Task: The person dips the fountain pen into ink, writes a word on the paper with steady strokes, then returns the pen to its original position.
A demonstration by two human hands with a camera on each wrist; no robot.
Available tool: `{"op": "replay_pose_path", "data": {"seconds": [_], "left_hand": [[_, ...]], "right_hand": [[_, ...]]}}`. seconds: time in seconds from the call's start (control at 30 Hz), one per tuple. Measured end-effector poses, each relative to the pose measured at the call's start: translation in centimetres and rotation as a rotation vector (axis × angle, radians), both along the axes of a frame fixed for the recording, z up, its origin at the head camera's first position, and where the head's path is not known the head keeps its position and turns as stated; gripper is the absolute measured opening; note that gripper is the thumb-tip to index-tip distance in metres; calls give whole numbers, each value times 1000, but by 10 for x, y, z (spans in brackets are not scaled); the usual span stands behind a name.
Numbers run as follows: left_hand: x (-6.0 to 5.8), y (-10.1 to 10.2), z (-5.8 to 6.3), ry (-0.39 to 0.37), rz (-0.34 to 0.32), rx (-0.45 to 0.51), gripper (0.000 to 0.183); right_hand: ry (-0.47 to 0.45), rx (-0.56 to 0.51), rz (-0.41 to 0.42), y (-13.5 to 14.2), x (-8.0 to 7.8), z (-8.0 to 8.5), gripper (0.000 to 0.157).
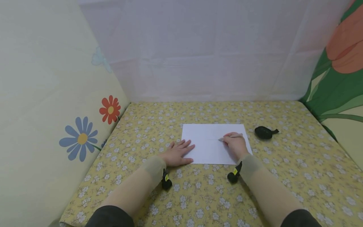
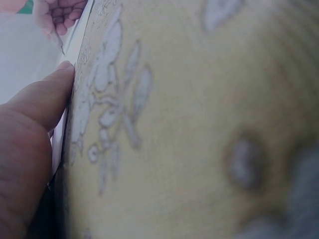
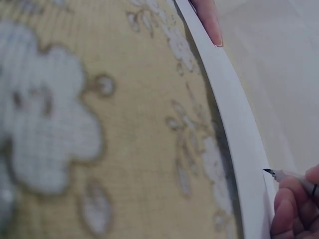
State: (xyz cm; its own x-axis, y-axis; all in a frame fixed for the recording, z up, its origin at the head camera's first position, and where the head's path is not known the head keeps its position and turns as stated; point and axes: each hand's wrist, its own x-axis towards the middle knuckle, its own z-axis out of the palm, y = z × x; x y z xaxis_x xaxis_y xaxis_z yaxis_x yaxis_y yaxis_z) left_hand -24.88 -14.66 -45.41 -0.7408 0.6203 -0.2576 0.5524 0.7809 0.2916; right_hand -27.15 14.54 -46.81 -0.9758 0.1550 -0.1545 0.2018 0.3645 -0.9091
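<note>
A white sheet of paper (image 1: pixel 198 131) lies crosswise on the flowered cloth, with a faint thin line near its middle. My right hand (image 1: pixel 236 146) pinches a slim light-coloured pen (image 1: pixel 236 136) over the sheet's right half. The pen's dark pointed tip shows in the right wrist view, low over the paper (image 3: pixel 238 114), at the right end of the line. My left hand (image 1: pixel 177 154) rests with spread, straight fingers across the sheet's lower left edge, partly on the cloth. Its thumb (image 2: pixel 47 97) lies along the near edge in the left wrist view.
To the right of the paper sits a black rounded object (image 1: pixel 263 132) with a short tail. Yellow flowered cloth (image 1: pixel 158 119) covers the table. A white sheet (image 1: pixel 210 50) hangs behind it, and flower-printed panels stand at the left and right.
</note>
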Motion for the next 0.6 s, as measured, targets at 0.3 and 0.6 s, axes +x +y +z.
{"op": "replay_pose_path", "data": {"seconds": [0.3,0.6], "left_hand": [[0,0,-2,-10,6,-6,72],[0,0,-1,-1,-1,-4,72]], "right_hand": [[-4,-16,-7,1,-2,-1,25],[7,-219,-41,5,-2,-2,29]]}}
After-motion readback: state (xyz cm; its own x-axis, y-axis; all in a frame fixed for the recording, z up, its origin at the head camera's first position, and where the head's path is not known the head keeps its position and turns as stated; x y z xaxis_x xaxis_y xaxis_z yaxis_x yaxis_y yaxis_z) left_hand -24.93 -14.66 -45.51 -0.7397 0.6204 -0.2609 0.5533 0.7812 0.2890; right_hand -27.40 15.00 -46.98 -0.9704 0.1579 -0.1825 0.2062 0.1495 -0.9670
